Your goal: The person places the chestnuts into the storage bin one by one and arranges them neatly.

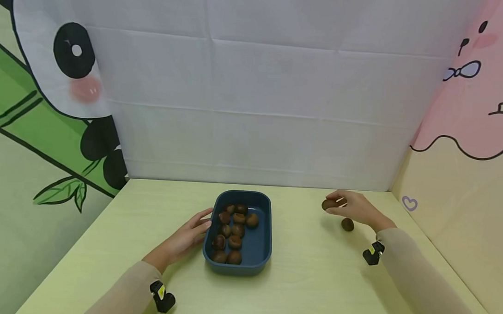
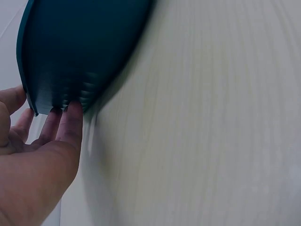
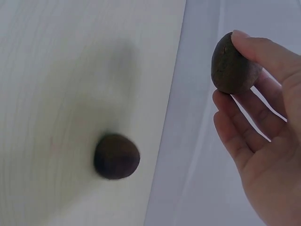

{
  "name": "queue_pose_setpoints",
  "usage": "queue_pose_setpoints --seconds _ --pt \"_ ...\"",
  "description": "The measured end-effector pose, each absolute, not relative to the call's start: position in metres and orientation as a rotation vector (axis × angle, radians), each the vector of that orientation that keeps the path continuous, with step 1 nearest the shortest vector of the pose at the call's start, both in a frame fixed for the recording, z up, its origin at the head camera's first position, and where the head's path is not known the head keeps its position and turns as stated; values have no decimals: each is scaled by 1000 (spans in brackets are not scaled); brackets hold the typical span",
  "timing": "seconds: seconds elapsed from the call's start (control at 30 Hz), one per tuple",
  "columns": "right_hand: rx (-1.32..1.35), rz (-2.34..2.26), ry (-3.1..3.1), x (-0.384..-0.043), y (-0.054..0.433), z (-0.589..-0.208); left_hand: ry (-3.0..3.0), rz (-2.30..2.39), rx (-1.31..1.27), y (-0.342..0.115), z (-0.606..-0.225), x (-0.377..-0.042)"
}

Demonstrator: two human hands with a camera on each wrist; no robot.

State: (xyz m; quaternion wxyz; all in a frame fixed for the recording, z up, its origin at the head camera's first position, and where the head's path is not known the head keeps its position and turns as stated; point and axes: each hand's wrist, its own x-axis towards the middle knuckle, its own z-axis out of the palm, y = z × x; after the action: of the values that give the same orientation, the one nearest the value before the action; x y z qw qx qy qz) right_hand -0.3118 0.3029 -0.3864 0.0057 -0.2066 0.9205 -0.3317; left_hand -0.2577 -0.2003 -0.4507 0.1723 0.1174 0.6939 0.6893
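Note:
Between thumb and fingers, my right hand [image 1: 355, 208] pinches a brown chestnut [image 3: 230, 68], held above the table toward its back right. A second chestnut [image 1: 347, 224] lies on the tabletop just below that hand. My left hand [image 1: 186, 238] rests its fingertips on the left wall of a dark blue rectangular container [image 1: 260, 238]. In the left wrist view those fingers [image 2: 70, 125] look fairly straight against the container's outer side. Several chestnuts [image 1: 234, 242] sit inside, mostly along the container's left half.
The pale wooden table [image 1: 297, 288] ends at a white cloth backdrop [image 1: 268, 143]. A printed panel [image 1: 462, 192] stands along the right side, and another panel with a green bamboo picture [image 1: 32, 241] along the left. Each wrist wears a small black device.

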Motion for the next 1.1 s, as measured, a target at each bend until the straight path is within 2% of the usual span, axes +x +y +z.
queue_pose_setpoints --seconds 0.53,0.8,1.1 --pt "-996 -1008 2631 -307 170 -356 1973 1943 341 -205 -455 -255" --pt "-1172 -904 2519 -305 121 -366 1976 1939 326 -208 -455 -254" --pt "-1257 -691 2586 -297 99 -387 1965 1928 353 -210 -454 -253"
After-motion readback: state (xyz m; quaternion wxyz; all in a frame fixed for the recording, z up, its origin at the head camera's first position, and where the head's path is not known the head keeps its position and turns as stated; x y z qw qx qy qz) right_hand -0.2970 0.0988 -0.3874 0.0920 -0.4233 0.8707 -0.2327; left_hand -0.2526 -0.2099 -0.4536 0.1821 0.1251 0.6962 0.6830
